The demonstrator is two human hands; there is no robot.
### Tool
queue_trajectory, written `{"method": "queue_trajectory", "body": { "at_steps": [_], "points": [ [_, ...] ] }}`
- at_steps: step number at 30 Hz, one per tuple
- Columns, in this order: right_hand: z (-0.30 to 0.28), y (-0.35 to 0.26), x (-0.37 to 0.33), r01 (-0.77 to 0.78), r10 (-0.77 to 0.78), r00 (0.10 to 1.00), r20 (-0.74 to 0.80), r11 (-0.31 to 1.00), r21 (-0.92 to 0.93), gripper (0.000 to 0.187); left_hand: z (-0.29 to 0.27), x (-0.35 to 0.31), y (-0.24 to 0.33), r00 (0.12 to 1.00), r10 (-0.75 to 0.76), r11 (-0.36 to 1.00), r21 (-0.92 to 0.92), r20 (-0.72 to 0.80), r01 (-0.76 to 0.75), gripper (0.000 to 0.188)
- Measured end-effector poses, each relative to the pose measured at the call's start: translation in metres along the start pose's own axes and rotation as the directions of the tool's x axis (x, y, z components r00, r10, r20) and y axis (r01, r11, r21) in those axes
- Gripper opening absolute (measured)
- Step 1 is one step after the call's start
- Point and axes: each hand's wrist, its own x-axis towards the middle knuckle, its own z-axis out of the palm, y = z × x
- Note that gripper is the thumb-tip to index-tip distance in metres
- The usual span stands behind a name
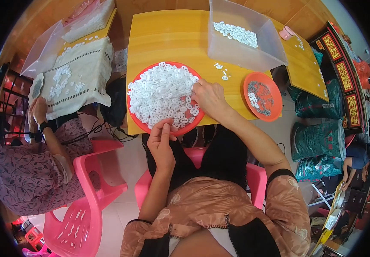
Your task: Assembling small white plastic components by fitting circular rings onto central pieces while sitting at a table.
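A round red tray (132, 112) at the table's near edge is heaped with small white plastic pieces (161, 88), oval with holes. At the tray's right rim my right hand (210, 99) has its fingers closed among the pieces. By the near rim, my left hand (161, 144) has thumb and forefinger drawn together; anything pinched in either hand is too small to make out. To the right, a smaller orange-red dish (261, 84) holds many thin grey metal bits (267, 100) and several white pieces. A few loose white pieces (224, 78) lie between tray and dish.
A clear plastic bin (249, 51) with white pieces stands at the table's back right. At left, another person (35, 167) sits beside a cloth-covered table (93, 64) with scattered pieces and a pink chair (93, 201). Green sacks (318, 141) are stacked at right.
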Motion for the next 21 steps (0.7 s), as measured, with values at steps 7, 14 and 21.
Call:
{"method": "queue_trajectory", "body": {
  "at_steps": [7, 14, 21],
  "points": [
    [0.006, 0.006, -0.001, 0.077, -0.075, 0.995, 0.061, 0.996, -0.04, 0.013, 0.001, 0.0, 0.0, 1.0, 0.0, 1.0, -0.007, 0.007, 0.0, 0.018],
    [0.006, 0.005, -0.002, 0.026, -0.025, 1.0, -0.013, 0.994, 0.109, 0.014, 0.0, -0.001, 0.0, 1.0, 0.002, 1.0, -0.005, 0.011, -0.002, 0.018],
    [-0.012, -0.004, -0.014, -0.393, 0.17, 0.92, 0.354, 0.433, 0.812, 0.014, -0.001, -0.001, -0.002, 1.0, 0.001, 1.0, -0.01, 0.019, -0.001, 0.018]
  ]
}}
